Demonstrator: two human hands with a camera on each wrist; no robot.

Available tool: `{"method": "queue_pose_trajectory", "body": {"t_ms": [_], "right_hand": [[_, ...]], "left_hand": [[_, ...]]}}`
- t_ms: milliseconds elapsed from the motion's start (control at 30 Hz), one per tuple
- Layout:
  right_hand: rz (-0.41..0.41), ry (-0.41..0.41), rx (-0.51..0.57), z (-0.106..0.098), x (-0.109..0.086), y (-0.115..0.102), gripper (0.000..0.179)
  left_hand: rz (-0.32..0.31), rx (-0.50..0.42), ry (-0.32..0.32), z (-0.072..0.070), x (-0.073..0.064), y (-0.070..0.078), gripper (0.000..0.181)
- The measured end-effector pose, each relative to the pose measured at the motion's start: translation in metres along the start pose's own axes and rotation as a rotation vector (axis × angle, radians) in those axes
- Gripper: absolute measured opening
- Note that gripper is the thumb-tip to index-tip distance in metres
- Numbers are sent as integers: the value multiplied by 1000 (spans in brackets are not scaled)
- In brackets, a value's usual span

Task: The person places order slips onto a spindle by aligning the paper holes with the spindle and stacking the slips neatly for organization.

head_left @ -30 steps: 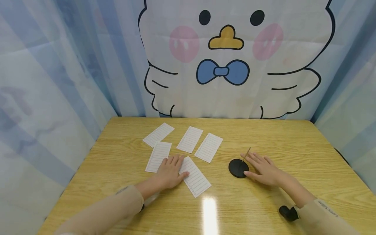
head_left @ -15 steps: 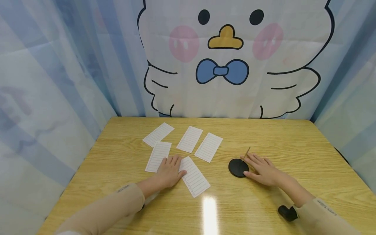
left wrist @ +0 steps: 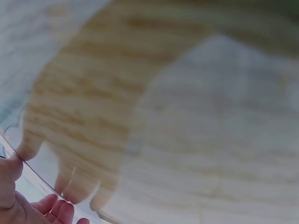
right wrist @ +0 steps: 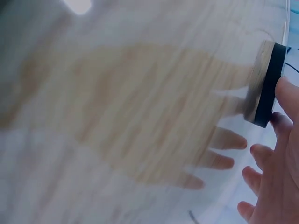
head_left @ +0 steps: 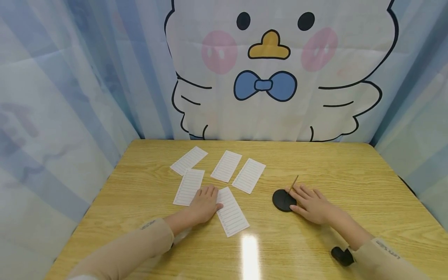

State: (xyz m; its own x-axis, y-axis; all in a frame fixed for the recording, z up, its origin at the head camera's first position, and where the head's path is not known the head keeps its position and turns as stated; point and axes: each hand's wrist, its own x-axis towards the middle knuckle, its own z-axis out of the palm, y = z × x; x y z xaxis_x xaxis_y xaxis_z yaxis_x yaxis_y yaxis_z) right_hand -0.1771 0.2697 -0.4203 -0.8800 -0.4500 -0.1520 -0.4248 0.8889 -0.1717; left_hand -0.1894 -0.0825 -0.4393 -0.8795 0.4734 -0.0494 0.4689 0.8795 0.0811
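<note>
My left hand [head_left: 205, 204] rests palm down with its fingers forward, thumb on the edge of a white lined card [head_left: 232, 214]. Just left of it, partly behind the fingers, lies another lined card [head_left: 189, 186]. In the left wrist view, the fingertips of the left hand [left wrist: 32, 207] show at the lower left corner. A flat black disc [head_left: 281, 200] with a thin brown stick [head_left: 294, 183] rising at a tilt stands by my right hand [head_left: 313, 206]. That hand's thumb and index finger touch the disc's right side, fingers spread, as the right wrist view shows on the disc [right wrist: 271, 86].
Three more lined cards lie farther back: one at left [head_left: 189, 160], one in the middle [head_left: 226, 166] and one at right [head_left: 249, 175]. The left one meets the card below it. The glossy wooden table [head_left: 290, 249] ends at a printed curtain [head_left: 266, 116].
The card under my left thumb has turned, its near end swinging left. My left hand has drawn slightly with it. My right hand has shifted a little; the disc stays in place.
</note>
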Motion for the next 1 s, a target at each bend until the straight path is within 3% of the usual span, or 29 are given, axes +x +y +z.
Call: {"method": "queue_pose_trajectory", "body": {"t_ms": [300, 1000], "right_hand": [[8, -42, 11, 1, 0, -1, 65], [5, -42, 12, -3, 2, -8, 61]], "left_hand": [[-14, -61, 19, -4, 0, 4, 49], [-20, -251, -19, -7, 7, 2, 34]]}}
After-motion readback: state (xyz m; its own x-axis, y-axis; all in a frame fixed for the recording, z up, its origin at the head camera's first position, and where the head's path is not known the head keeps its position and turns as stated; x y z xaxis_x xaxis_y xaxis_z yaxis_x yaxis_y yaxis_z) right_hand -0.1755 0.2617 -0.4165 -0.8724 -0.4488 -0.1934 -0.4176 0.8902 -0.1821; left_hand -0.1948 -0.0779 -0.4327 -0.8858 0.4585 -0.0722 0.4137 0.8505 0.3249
